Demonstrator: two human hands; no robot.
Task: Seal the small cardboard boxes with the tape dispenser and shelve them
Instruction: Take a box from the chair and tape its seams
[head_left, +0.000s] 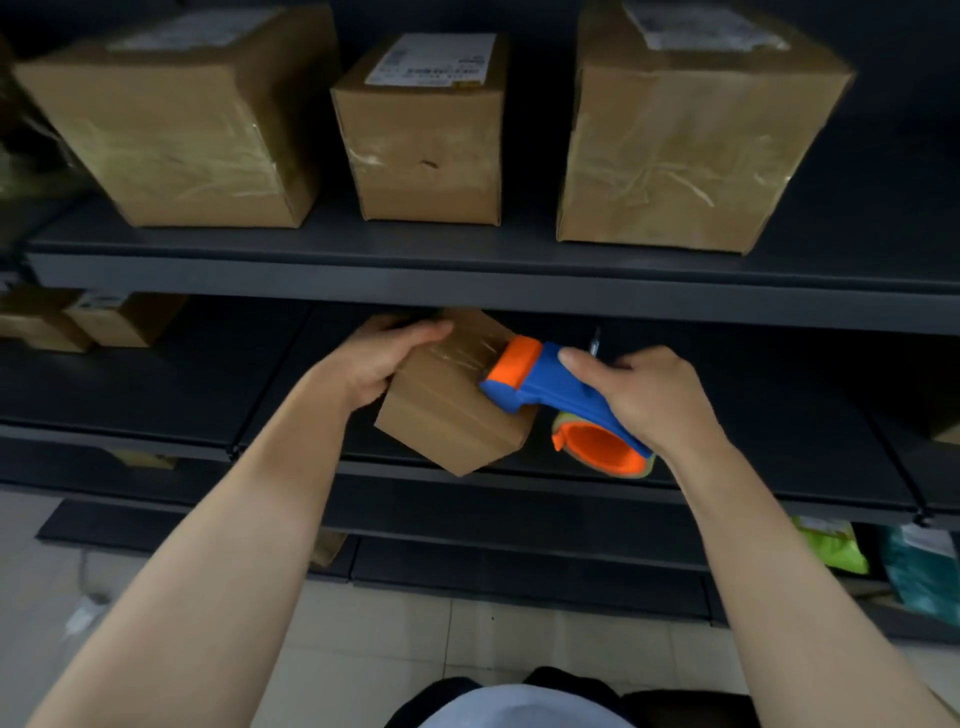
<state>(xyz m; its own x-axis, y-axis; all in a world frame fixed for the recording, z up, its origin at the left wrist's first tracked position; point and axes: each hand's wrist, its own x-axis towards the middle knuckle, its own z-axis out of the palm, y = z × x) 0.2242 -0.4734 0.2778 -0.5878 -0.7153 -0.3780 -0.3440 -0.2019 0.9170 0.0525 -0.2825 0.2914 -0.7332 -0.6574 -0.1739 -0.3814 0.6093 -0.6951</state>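
At the far left, a few small brown cartons (78, 322) are sitting on the middle shelf (156, 395) of a dark metal rack. Above them, on the upper shelf (311, 280), a large taped box (171, 119) is standing with a label on top.

The person's left hand (374, 364) is gripping the small cardboard box (447, 415), fingers curled over its top left corner and palm against its side. The box is being held tilted in the air just in front of the middle shelf, one corner pointing down, and wrinkled clear tape is showing across its upper face. Directly above it on the upper shelf, a medium box with a white label (426, 135) is sitting well apart from its neighbours.

The tape dispenser (550, 389), blue with an orange head, is pressing that head against the small box's upper right edge. Its tape roll (602, 447), on an orange hub, is hanging below the handle. The right hand (654, 400) is wrapping around the blue handle, thumb lying along the top.

Further right on the upper shelf, another large taped box (685, 135) is standing. Down at the lower right, a green packet (831, 545) and a teal packet (924, 571) are lying just beside each other on a low shelf, above the pale tiled floor (467, 649).
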